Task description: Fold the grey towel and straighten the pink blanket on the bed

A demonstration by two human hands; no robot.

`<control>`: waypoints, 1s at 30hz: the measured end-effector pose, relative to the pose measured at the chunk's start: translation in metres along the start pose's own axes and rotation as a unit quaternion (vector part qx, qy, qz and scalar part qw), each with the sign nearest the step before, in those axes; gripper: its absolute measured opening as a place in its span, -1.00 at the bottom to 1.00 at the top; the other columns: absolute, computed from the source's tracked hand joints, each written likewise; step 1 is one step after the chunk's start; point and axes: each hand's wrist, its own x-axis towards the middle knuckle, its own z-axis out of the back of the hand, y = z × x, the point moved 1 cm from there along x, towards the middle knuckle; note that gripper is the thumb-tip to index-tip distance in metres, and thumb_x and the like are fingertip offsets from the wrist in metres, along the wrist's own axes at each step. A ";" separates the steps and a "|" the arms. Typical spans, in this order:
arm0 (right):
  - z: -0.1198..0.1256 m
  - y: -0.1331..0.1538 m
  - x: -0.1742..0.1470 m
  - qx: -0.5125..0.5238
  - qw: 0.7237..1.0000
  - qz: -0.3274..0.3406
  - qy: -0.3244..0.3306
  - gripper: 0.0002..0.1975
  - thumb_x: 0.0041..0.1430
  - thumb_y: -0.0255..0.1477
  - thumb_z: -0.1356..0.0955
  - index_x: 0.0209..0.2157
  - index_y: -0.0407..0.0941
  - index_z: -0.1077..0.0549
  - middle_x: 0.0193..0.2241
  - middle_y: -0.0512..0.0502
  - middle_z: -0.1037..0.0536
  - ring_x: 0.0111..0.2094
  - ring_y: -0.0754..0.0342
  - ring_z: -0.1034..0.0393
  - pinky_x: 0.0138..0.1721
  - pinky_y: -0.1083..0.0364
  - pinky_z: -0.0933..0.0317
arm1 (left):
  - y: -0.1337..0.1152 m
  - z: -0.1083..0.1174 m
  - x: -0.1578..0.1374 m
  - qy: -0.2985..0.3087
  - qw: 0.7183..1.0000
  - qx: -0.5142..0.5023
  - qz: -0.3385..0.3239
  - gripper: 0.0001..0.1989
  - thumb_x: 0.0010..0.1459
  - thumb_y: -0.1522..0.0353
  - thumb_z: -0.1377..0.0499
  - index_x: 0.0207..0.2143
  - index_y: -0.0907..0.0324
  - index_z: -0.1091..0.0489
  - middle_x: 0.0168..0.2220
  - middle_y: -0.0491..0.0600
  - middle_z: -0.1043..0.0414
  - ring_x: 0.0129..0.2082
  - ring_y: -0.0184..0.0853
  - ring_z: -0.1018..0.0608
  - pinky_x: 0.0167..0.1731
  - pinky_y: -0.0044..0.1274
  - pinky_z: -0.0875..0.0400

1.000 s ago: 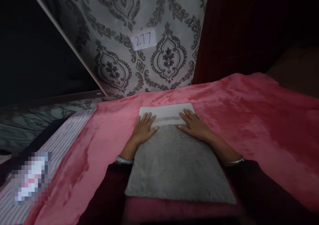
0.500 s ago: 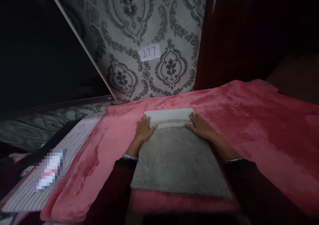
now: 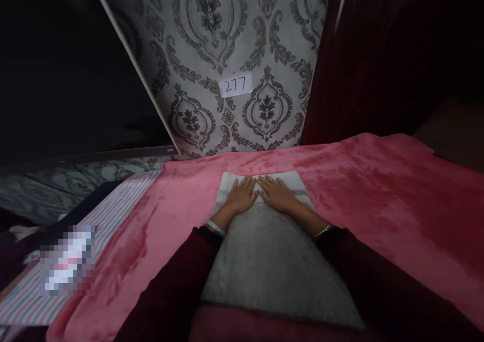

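A grey towel (image 3: 278, 256) with a white end band lies spread out on a pink plush blanket (image 3: 177, 195). Near the towel's far end, my left hand (image 3: 242, 194) rests flat, fingers stretched forward over the white band. Beside it, my right hand (image 3: 278, 193) also lies flat on the towel, its fingers apart. The fingertips of both hands almost meet at the middle of the band. Neither hand grips anything. My forearms partly cover the towel's sides.
Striped fabric (image 3: 117, 201) runs along the left edge of the blanket, with a blurred-out patch (image 3: 68, 261) on it. A large dark screen (image 3: 75, 79) leans at the left. Patterned wallpaper (image 3: 212, 34) with a "277" paper label (image 3: 236, 85) stands behind, and a dark red panel (image 3: 351, 69) at the right.
Both hands have slid inward from the towel's side edges to its middle, staying flat on the cloth. The camera view has shifted slightly.
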 end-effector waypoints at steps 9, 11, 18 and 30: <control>-0.001 -0.027 -0.005 0.008 0.998 -0.064 -0.002 -0.34 0.46 -0.16 -0.07 0.44 -0.15 -0.15 0.44 -0.22 -0.07 0.46 -0.17 0.11 0.42 -0.24 0.15 | 0.021 0.002 -0.003 -0.024 0.988 0.052 0.143 -0.17 0.40 -0.05 0.18 0.44 0.39 -0.06 0.48 0.28 0.04 0.50 -0.04 0.01 0.45 -0.14 0.19; -0.001 -0.042 -0.011 0.011 0.995 -0.094 0.006 -0.32 0.46 -0.14 -0.05 0.45 -0.18 -0.12 0.46 -0.23 -0.03 0.47 -0.17 0.14 0.42 -0.24 0.16 | 0.029 0.002 -0.003 -0.030 0.985 0.051 0.163 -0.19 0.40 -0.05 0.19 0.44 0.36 -0.06 0.49 0.27 0.06 0.51 -0.02 0.03 0.43 -0.09 0.16; 0.000 -0.086 -0.044 0.042 0.988 -0.151 0.009 -0.36 0.47 -0.20 -0.04 0.46 -0.14 -0.08 0.47 -0.20 0.00 0.46 -0.14 0.11 0.40 -0.21 0.05 | 0.056 0.008 -0.015 -0.019 0.991 -0.004 0.131 -0.30 0.43 0.07 0.12 0.45 0.29 -0.03 0.51 0.26 0.16 0.51 -0.06 0.03 0.37 -0.17 -0.06; 0.012 0.004 -0.117 -0.005 0.998 -0.059 -0.027 -0.31 0.45 -0.10 -0.11 0.49 -0.04 -0.01 0.49 -0.21 0.10 0.47 -0.30 0.23 0.39 -0.37 0.16 | -0.005 0.021 -0.100 -0.051 0.996 0.024 0.072 -0.27 0.41 0.01 0.10 0.49 0.15 0.05 0.53 0.15 0.22 0.52 0.00 0.15 0.42 -0.02 0.17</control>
